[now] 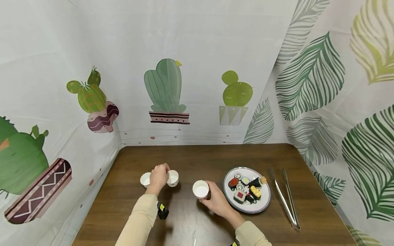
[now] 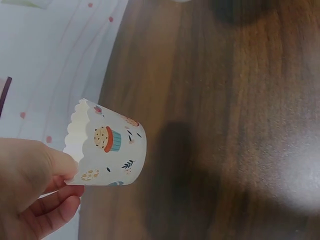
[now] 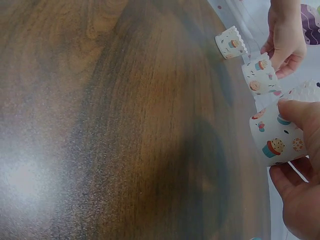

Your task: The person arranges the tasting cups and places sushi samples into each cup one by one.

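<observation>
My left hand (image 1: 159, 176) pinches the scalloped rim of a white paper baking cup (image 1: 173, 178) between thumb and fingers. In the left wrist view, cupcakes and sprigs are printed on that cup's side (image 2: 112, 150). Another such baking cup (image 1: 145, 179) stands on the table just left of this hand, partly hidden by it. Nearer the middle, my right hand (image 1: 217, 201) grips a third baking cup (image 1: 200, 189) by its side, thumb and fingers around it, mouth up. Whether more cups are nested in it, I cannot tell.
Right of my right hand sits a white, dark-rimmed plate (image 1: 261, 202) bearing several sushi pieces (image 1: 239, 196). Metal tongs (image 1: 281, 194) lie spread beside it, near the right edge of the wooden table (image 1: 191, 157). Printed cloth hangs behind and at both sides.
</observation>
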Tool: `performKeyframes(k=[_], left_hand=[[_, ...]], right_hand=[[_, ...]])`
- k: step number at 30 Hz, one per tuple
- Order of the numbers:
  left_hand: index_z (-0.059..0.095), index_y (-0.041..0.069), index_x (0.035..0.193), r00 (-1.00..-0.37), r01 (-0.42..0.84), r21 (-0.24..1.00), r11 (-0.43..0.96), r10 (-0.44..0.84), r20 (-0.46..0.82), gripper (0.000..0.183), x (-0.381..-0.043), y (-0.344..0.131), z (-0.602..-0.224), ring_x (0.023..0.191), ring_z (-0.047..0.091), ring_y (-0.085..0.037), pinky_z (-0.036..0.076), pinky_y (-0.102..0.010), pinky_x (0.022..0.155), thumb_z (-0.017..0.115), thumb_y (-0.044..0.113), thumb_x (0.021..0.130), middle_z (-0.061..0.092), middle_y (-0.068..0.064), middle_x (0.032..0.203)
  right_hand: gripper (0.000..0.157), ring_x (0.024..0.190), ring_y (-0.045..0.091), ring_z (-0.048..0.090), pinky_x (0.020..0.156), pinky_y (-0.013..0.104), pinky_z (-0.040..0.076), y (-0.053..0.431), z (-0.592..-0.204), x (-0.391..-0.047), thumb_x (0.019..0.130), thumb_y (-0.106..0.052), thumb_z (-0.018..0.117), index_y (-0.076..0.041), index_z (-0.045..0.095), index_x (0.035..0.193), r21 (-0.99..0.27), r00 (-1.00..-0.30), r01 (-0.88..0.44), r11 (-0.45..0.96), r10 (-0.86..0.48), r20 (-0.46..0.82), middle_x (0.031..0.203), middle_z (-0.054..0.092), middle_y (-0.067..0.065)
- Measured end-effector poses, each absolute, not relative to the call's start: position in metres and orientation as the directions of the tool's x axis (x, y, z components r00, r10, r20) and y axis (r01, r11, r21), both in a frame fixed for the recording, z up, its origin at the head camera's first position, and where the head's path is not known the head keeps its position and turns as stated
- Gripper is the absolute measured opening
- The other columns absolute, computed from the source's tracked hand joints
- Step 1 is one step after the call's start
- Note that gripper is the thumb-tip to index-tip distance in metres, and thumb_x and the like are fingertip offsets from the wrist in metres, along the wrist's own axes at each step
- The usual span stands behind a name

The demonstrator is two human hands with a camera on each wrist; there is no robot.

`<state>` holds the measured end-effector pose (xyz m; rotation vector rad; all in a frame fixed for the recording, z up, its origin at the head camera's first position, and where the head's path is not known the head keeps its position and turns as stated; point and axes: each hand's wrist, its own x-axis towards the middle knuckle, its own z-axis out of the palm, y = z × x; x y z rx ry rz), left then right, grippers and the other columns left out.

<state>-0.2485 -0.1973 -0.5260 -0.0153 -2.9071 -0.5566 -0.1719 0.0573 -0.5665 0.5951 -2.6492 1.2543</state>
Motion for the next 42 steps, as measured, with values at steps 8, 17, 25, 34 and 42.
performKeyframes(k=[8,17,25,34,42], left_hand=[[0.064,0.009,0.078,-0.989,-0.003,0.374,0.928,-0.057,0.135,0.007,-0.249,-0.200,-0.535,0.066,0.062,-0.026,0.046,-0.038,0.050,0.063,0.003,0.075,0.065,-0.007,0.077],[0.066,0.009,0.080,-0.991,-0.039,0.366,0.930,-0.084,0.108,0.009,-0.251,-0.199,-0.545,0.070,0.063,-0.028,0.047,-0.039,0.053,0.062,0.002,0.075,0.066,-0.008,0.080],[0.066,0.008,0.082,-0.989,-0.074,0.380,0.922,-0.117,0.090,0.009,-0.252,-0.199,-0.548,0.069,0.063,-0.030,0.047,-0.040,0.052,0.060,0.003,0.077,0.067,-0.010,0.083],[0.066,0.008,0.081,-0.986,-0.098,0.386,0.917,-0.143,0.090,0.010,-0.253,-0.201,-0.554,0.072,0.063,-0.034,0.047,-0.043,0.054,0.059,0.003,0.076,0.067,-0.013,0.085],[0.066,0.007,0.082,-0.988,-0.091,0.388,0.917,-0.133,0.083,0.009,-0.253,-0.203,-0.553,0.072,0.063,-0.033,0.048,-0.043,0.055,0.060,0.004,0.077,0.067,-0.013,0.086]], right_hand=[[0.065,0.104,0.024,0.056,0.089,0.043,0.046,0.058,-0.567,-0.170,0.064,-0.011,0.081,0.000,0.049,0.119,-0.715,-0.906,-0.421,0.558,-0.285,0.312,0.111,0.056,0.011],[0.064,0.104,0.024,0.056,0.089,0.043,0.045,0.058,-0.568,-0.170,0.064,-0.012,0.080,-0.001,0.049,0.119,-0.722,-0.913,-0.407,0.560,-0.279,0.299,0.111,0.057,0.011],[0.064,0.098,0.025,0.058,0.083,0.041,0.048,0.060,-0.571,-0.171,0.063,-0.013,0.080,0.001,0.049,0.117,-0.662,-0.865,-0.500,0.558,-0.295,0.405,0.107,0.057,0.012],[0.065,0.103,0.023,0.056,0.088,0.043,0.046,0.060,-0.567,-0.174,0.064,-0.014,0.080,-0.002,0.049,0.120,-0.711,-0.906,-0.421,0.563,-0.286,0.311,0.111,0.056,0.010],[0.065,0.105,0.022,0.056,0.090,0.041,0.045,0.060,-0.566,-0.174,0.066,-0.014,0.080,-0.003,0.048,0.121,-0.705,-0.915,-0.403,0.584,-0.287,0.285,0.112,0.056,0.009]])
